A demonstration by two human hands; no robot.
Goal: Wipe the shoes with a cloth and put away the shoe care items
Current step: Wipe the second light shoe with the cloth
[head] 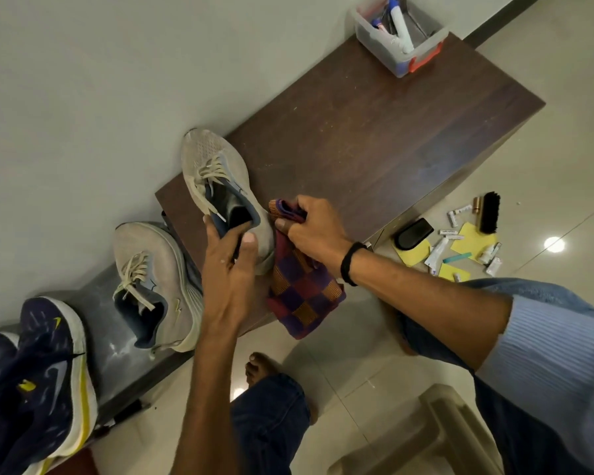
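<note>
My left hand (228, 258) grips the grey shoe's (220, 190) heel on the worktop (374, 132); my right hand (314, 228) presses the cloth (302, 289) (checked) against it.

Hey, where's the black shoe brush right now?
The brush lies on the floor at the right of the head view, just past the brown cabinet, beside a yellow sheet and small tubes.

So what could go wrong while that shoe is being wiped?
The grey shoe sits near the dark cabinet's edge, held only at its heel by the left hand; a hard wipe might push it off.
The checked cloth in the right hand hangs past that edge and could slip down.
The brush and tubes lie loose on the floor, easy to step on.
</note>
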